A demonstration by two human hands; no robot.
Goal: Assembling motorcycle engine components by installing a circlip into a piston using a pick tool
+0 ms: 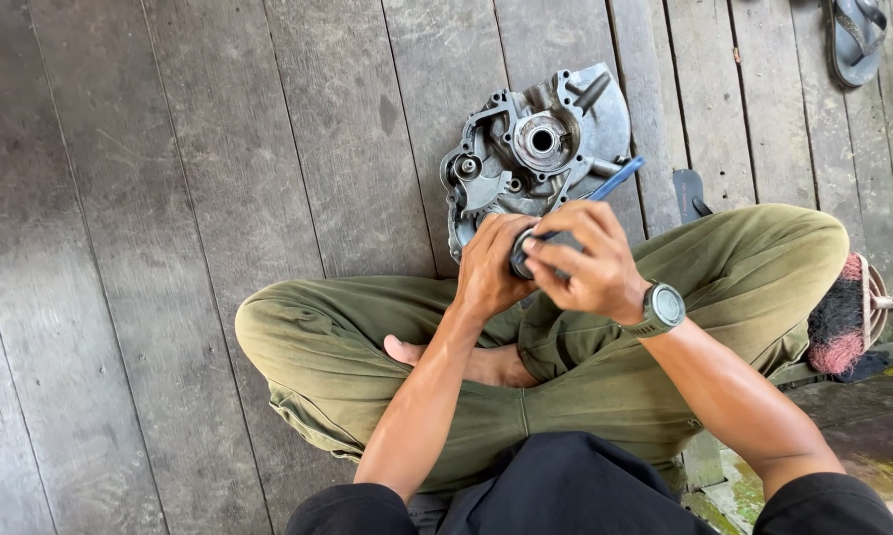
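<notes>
Two hands seen | left hand (488, 269) curled around one small dark round part (522, 256), held above the lap | right hand (587, 267) fingers (555, 266) closed on the part and one blue-handled tool (615, 181) | one grey engine casing (535, 149) laid on the plank floor (218, 149) beyond | one sandal (855, 38) farthest

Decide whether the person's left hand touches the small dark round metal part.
Touching: the head view shows the left hand wrapped around the small dark round metal part, fingers against its rim.
</notes>
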